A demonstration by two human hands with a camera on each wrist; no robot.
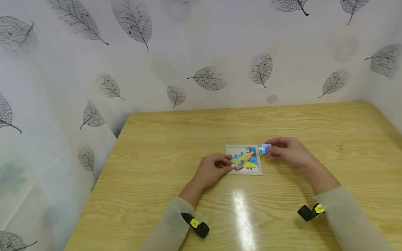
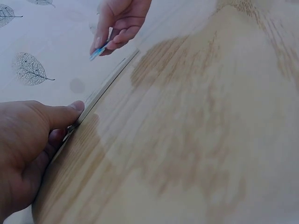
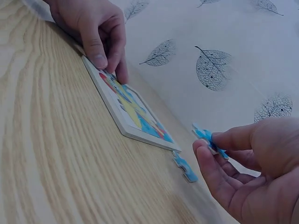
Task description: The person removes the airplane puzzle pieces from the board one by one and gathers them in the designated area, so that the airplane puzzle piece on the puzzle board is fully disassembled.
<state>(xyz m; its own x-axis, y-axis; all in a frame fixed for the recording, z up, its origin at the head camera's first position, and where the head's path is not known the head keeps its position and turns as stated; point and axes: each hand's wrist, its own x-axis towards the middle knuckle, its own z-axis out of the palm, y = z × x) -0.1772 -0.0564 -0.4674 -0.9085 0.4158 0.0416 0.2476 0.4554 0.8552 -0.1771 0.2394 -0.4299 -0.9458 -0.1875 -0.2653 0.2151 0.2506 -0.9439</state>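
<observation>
The writing on the yellow labels (image 1: 194, 223) is too small to read. The left hand (image 1: 211, 169) grips the left side of the puzzle frame (image 3: 106, 99), which holds a yellow-airplane picture. At its right, the right hand (image 1: 292, 153) pinches a blue piece (image 3: 210, 140); a second piece (image 3: 186, 168) lies just beside the frame.

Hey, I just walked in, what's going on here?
A person is doing a square, pale-framed jigsaw puzzle of a yellow airplane. Their left hand holds its left edge; their right hand pinches a blue jigsaw piece off its right side. Another blue piece lies alongside on the light wooden table. The puzzle's upper left is unfilled.
</observation>
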